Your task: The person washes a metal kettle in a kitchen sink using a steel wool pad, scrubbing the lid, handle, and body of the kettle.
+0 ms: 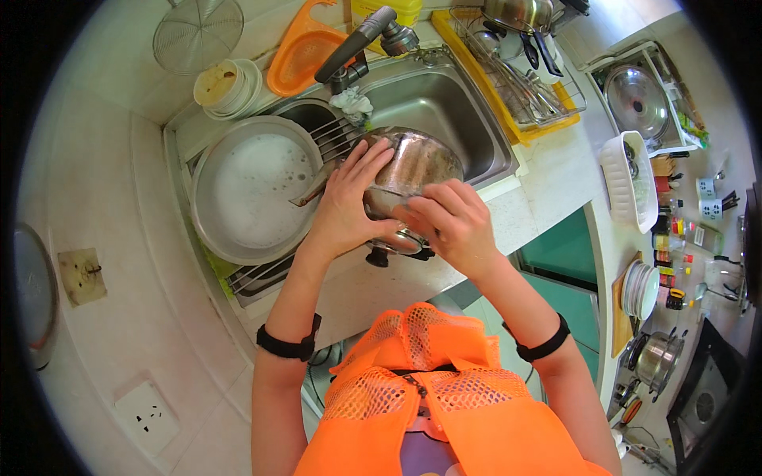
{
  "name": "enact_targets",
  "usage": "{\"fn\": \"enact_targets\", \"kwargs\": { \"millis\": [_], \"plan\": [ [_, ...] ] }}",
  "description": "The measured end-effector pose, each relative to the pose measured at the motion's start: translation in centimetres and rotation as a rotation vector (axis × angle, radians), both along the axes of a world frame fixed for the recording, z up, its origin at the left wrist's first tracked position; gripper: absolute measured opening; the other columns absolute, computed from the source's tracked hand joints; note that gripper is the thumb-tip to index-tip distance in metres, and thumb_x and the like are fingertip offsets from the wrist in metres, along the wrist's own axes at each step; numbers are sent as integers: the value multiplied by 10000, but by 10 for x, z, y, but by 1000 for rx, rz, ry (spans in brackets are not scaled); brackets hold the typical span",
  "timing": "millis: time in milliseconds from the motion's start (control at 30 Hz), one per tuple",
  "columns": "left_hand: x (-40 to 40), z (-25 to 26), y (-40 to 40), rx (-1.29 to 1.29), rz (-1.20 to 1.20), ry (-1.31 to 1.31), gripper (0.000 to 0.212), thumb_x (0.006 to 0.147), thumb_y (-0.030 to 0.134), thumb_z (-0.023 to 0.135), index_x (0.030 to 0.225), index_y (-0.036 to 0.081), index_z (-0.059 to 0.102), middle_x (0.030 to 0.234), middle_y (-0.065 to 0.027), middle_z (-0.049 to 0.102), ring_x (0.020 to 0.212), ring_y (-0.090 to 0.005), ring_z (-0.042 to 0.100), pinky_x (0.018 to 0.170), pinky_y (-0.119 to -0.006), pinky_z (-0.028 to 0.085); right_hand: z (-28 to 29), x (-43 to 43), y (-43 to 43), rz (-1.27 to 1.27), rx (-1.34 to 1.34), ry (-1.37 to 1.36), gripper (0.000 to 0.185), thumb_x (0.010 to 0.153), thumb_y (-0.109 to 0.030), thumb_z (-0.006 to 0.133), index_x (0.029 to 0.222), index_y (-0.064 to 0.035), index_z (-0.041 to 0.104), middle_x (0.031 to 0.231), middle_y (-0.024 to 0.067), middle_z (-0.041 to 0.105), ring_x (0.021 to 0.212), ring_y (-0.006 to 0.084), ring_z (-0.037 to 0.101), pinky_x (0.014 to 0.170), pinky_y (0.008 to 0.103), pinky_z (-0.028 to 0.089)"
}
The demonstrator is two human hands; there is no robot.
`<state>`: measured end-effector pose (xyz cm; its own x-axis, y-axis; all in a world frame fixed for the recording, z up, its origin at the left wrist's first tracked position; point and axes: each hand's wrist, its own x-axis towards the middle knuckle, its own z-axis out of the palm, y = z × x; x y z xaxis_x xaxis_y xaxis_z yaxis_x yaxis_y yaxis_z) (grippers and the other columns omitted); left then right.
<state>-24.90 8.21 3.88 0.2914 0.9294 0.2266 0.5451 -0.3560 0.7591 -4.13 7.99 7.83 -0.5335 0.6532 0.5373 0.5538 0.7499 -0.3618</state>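
Note:
A stained stainless-steel kettle lies tilted at the sink's front edge. Its spout points left over the basin of suds, and a black knob shows at its near side. My left hand grips the kettle, with fingers spread over the body and thumb near its rim. Against the near right side of the kettle, my right hand has curled, motion-blurred fingers. Whether a small pad is inside them cannot be made out. A large metal basin of foamy water stands left of my left hand.
Behind the kettle are the steel sink, the faucet and a white crumpled cloth. Stacked bowls and an orange plastic basket sit at the back left. A wire rack with utensils borders the sink's right side.

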Motion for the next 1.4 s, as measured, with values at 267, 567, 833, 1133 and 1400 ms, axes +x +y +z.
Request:
{"fn": "enact_targets", "kwargs": {
  "millis": [267, 567, 833, 1133, 1400],
  "plan": [
    [-6, 8, -1, -28, -30, -6, 950, 602, 239, 861, 1443, 63, 457, 1547, -86, 405, 1467, -338, 296, 1181, -462, 284, 1, 0, -7, -37, -103, -57, 306, 631, -205, 752, 901, -99, 652, 898, 41, 538, 886, 246, 552, 755, 363, 463],
    [-4, -3, 3, 97, -49, -52, 958, 615, 288, 869, 1446, 56, 454, 1550, -99, 397, 1458, -345, 310, 1182, -462, 284, 11, -50, 8, -31, 31, -259, 237, 642, -186, 744, 839, -79, 666, 969, 52, 569, 959, 227, 557, 796, 340, 460],
    [3, 2, 2, -7, -15, -19, 957, 592, 303, 866, 1435, 88, 465, 1551, -72, 399, 1464, -330, 305, 1133, -508, 319, 15, -19, -1, -47, -113, -195, 279, 603, -184, 795, 816, -87, 642, 911, 42, 562, 904, 240, 563, 748, 361, 464],
    [-3, 2, 0, 22, -22, 8, 975, 605, 289, 863, 1455, 67, 440, 1542, -95, 406, 1451, -337, 325, 1178, -460, 295, 12, 5, -4, -33, -132, -114, 255, 659, -144, 810, 870, -90, 677, 922, 47, 602, 892, 226, 596, 750, 351, 492],
    [15, -9, -15, -23, 183, -9, 1078, 594, 328, 873, 1485, 39, 339, 1579, -151, 313, 1455, -391, 283, 1158, -519, 276, -11, 30, -6, -262, -503, 393, 188, 741, -3, 760, 915, -73, 739, 946, 66, 657, 863, 245, 635, 762, 336, 525]
  ]
}}
